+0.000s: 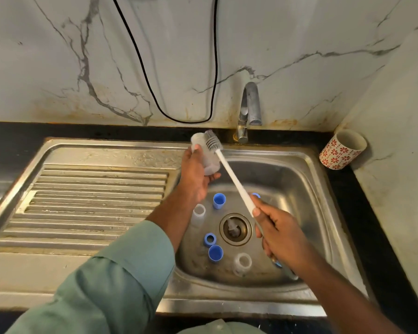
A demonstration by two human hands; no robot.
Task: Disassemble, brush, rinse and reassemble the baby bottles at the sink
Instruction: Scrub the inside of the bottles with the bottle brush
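The left arm wears a loose sage-green sleeve [121, 268], pushed up to mid-forearm. The right forearm [343, 297] is bare.

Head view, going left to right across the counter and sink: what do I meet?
Ribbed drainboard → left hand holding a clear bottle → tap → right hand gripping the bottle brush → red-patterned cup.

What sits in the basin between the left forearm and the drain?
In the head view, a clear bottle and a blue ring lie between left forearm and drain.

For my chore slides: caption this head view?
Left hand holds a clear bottle over the sink while right hand works the brush.
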